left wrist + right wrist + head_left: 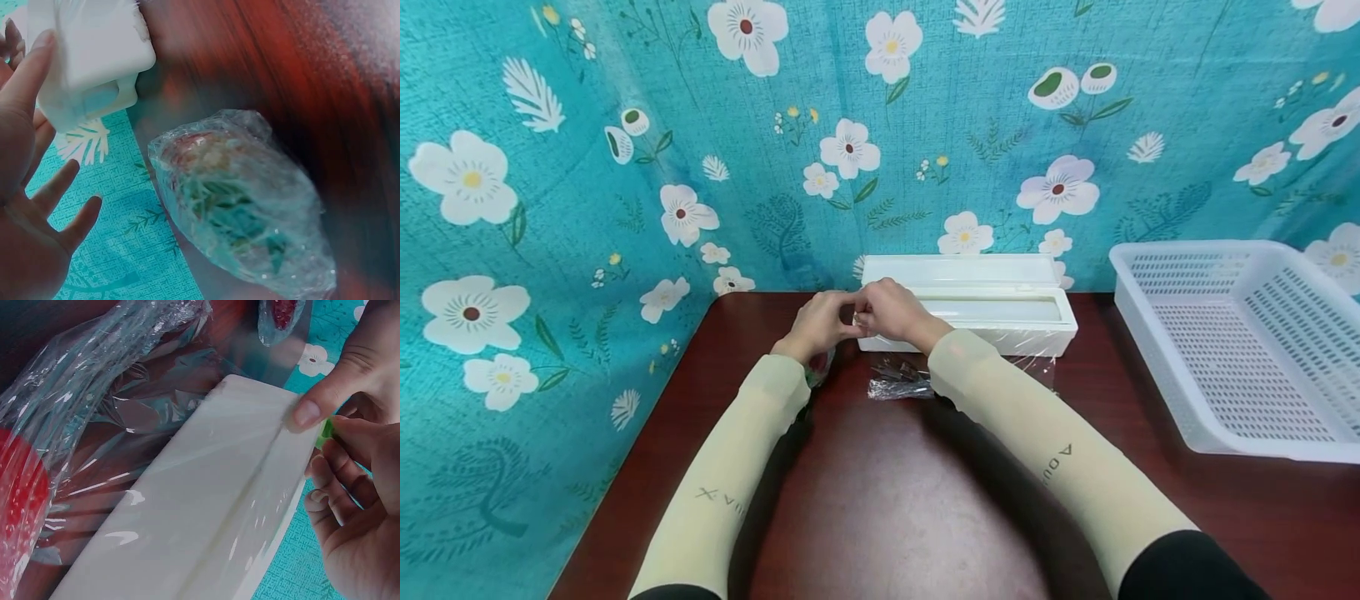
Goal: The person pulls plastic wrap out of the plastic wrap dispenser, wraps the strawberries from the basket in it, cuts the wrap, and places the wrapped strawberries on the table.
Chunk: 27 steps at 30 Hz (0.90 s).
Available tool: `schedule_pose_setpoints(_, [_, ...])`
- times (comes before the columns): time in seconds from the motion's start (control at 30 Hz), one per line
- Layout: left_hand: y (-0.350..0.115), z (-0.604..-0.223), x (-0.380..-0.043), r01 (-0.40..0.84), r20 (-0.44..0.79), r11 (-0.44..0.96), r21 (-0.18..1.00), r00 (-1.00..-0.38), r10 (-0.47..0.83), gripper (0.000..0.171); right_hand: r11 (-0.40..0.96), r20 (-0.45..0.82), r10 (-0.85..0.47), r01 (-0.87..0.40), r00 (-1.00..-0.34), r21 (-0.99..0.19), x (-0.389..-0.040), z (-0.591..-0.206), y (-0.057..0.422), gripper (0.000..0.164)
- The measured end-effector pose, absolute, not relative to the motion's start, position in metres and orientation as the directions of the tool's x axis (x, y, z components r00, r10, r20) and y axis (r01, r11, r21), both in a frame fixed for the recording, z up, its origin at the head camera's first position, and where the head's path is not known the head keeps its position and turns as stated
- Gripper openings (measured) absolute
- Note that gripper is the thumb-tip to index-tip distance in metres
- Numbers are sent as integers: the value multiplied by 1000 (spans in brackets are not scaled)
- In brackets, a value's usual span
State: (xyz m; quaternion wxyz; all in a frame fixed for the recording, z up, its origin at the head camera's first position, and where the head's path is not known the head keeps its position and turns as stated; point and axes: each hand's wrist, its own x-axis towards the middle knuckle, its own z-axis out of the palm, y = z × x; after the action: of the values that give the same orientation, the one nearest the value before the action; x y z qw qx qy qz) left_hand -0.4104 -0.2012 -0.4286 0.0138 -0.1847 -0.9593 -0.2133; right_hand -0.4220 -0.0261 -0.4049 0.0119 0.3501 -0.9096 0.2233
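Observation:
A long white cling film dispenser (970,325) stands at the back of the table, its lid raised. Clear cling film (156,381) hangs over its front onto the tabletop. My left hand (823,323) holds the dispenser's left end; its thumb (307,414) presses the front edge, and the other fingers spread loosely in the left wrist view. Close beside it, my right hand (891,310) pinches a small green piece (325,433) between thumb and curled fingers at that same end. What the green piece is remains partly hidden.
A film-wrapped bundle (237,200) with red and green inside lies left of the dispenser. A red, dotted thing (22,481) shows behind film. A white perforated basket (1210,417) stands on the right. Flowered teal cloth (775,167) hangs behind the table.

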Motion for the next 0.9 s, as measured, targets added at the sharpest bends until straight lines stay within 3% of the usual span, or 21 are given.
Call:
schedule_pose_setpoints(0.23, [-204,-428,-407,333,77,864,378,-941,329,70,673,165,-614,-621,-772,-401,-420,-401,-23,24])
schedule_pose_setpoints(0.43, [-200,-427,-407,348,87,860,374,-936,341,73,688,156,-606,-612,-780,-391,-419,-398,-17,27])
schedule_pose_setpoints(0.9, [-199,-428,-407,313,64,871,378,-948,313,78,706,125,-578,-571,-806,-418,-418,-394,17,14])
